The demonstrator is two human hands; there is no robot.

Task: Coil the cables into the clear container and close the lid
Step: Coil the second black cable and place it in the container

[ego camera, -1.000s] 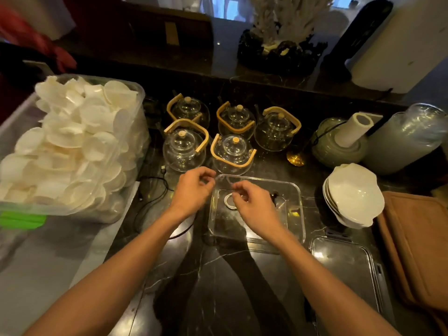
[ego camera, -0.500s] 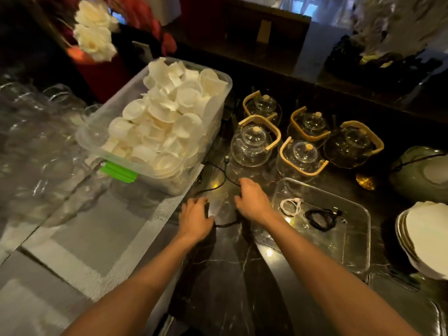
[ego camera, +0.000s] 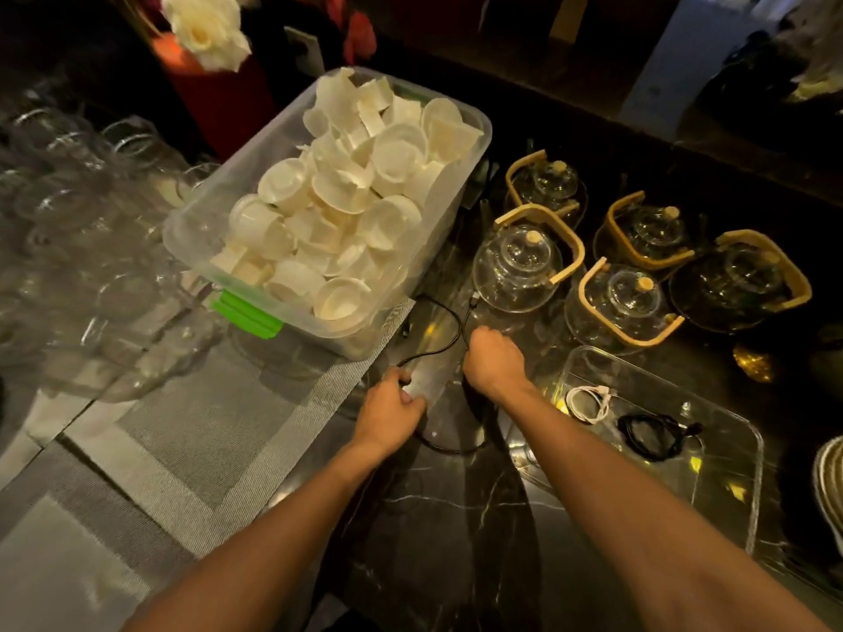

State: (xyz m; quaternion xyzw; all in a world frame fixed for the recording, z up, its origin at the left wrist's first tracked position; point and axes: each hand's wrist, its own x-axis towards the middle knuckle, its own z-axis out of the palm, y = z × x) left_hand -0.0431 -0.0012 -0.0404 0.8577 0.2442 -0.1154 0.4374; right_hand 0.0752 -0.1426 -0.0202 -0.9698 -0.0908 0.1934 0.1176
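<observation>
On the dark marble counter (ego camera: 438, 508), a thin black cable (ego camera: 449, 333) loops loosely between both hands. The left hand (ego camera: 392, 410) is closed around one stretch of it, the right hand (ego camera: 495, 360) fisted around another. Just right of them sits the clear container (ego camera: 748, 494), already holding a small white coiled cable (ego camera: 588, 403) and a black coiled cable (ego camera: 652, 433). Its right end runs out of view. Part of the loose cable disappears under the left wrist against the dark stone.

Dim warm light, glare on countertop (ego camera: 438, 344), blurry fisheye-bent edges
</observation>
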